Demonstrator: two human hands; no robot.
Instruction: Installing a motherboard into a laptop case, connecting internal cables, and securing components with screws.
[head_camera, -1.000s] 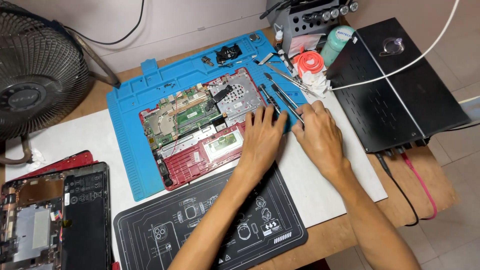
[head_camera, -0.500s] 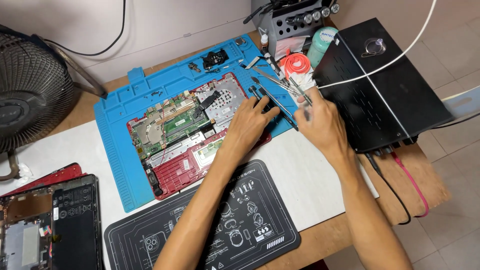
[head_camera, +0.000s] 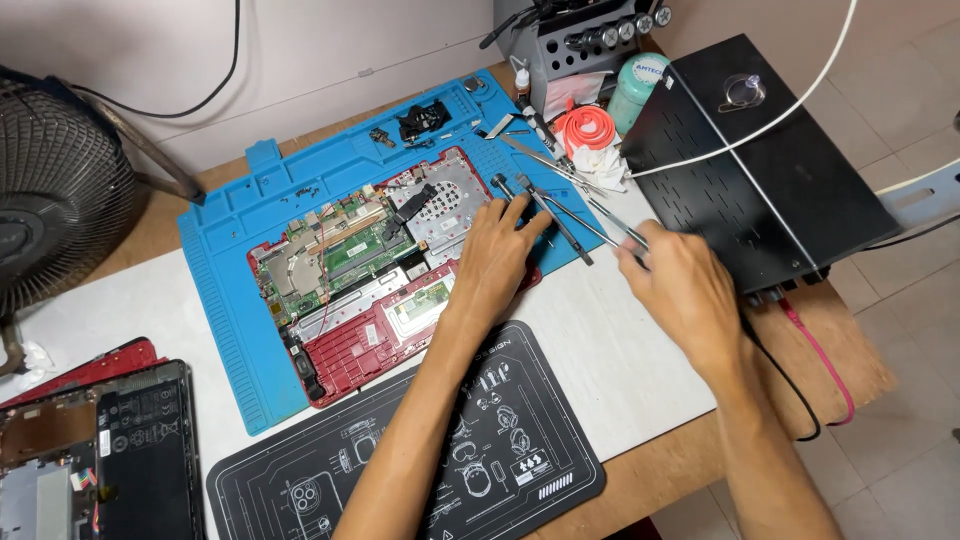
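The left hand (head_camera: 497, 252) lies flat, fingers spread loosely, on the right edge of the opened red laptop base (head_camera: 385, 270), its fingertips resting near the bare metal plate beside the circuit board (head_camera: 345, 250). The right hand (head_camera: 680, 290) is curled, fingers pressed together around the lower end of a slim metal tool, likely tweezers (head_camera: 590, 215), at the border of the blue repair mat (head_camera: 250, 300); whether it grips the tool firmly or only touches it I cannot tell.

Judging by how things lie, the teardown is well along: the laptop's cover is off, the board, cables and cooling parts are exposed, and small screws sit loose in the mat's upper trays near a black bracket (head_camera: 420, 120). The board itself is still seated in the shell, so the inner parts seem yet to come out.

The laptop base sits directly under and left of the left hand, well apart from the right hand. A dark screwdriver (head_camera: 548, 215) lies just beyond the left fingertips. Farther out stand a black case (head_camera: 760, 190), a fan (head_camera: 55, 200), and a second dismantled red laptop (head_camera: 90, 440) at the lower left.
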